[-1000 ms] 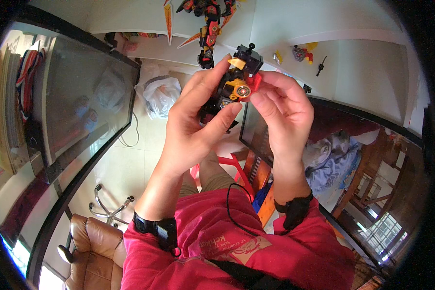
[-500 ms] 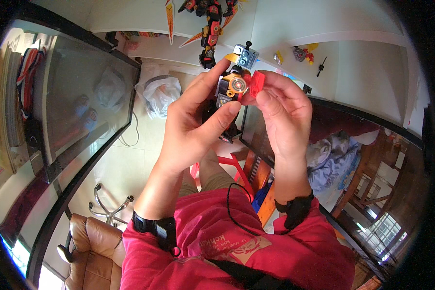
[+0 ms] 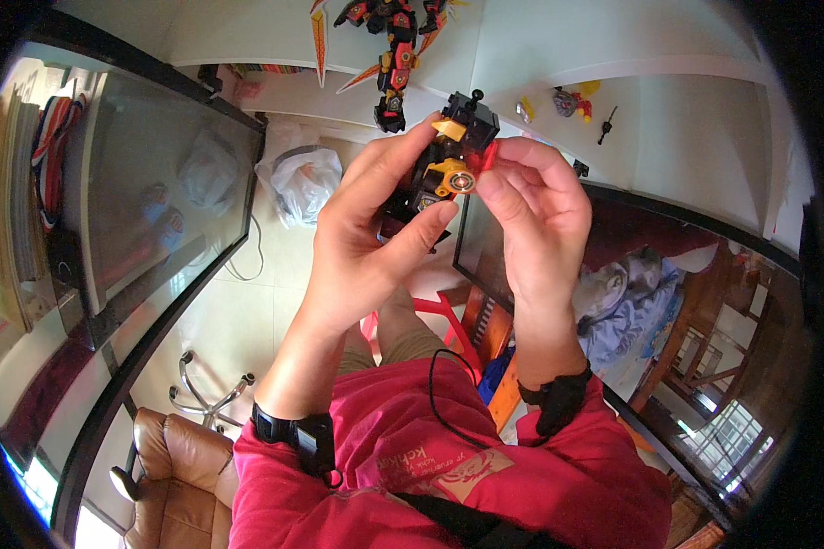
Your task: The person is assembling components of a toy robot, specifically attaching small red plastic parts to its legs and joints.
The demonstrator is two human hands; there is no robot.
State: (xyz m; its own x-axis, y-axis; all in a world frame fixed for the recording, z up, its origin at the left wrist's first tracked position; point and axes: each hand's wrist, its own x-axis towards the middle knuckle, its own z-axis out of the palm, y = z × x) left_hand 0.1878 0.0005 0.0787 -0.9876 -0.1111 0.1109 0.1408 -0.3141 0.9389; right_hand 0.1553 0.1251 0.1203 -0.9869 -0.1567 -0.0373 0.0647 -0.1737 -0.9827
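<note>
Held up in front of me is a black and gold building-brick robot part point(image 3: 447, 174) with a round silver-ringed disc and a ball joint on top. My left hand point(image 3: 366, 220) wraps round its left side, the thumb along its lower edge. At its right side my right hand point(image 3: 540, 206) pinches a red brick piece point(image 3: 487, 163) between thumb and fingers. The red piece touches the black body; whether it is joined to it I cannot tell. Part of the body is hidden behind my left fingers.
A black and red brick robot figure point(image 3: 395, 69) with orange-patterned blades lies on the white desk point(image 3: 531, 55). A red and yellow minifigure point(image 3: 572, 102) and a small black piece point(image 3: 606, 126) lie at the right. Below are a plastic bag point(image 3: 302, 183) and a brown chair point(image 3: 178, 467).
The robot part has turned in my hands: its grey top face has tipped away and a black side now shows. Less of the red piece is visible between my right fingers.
</note>
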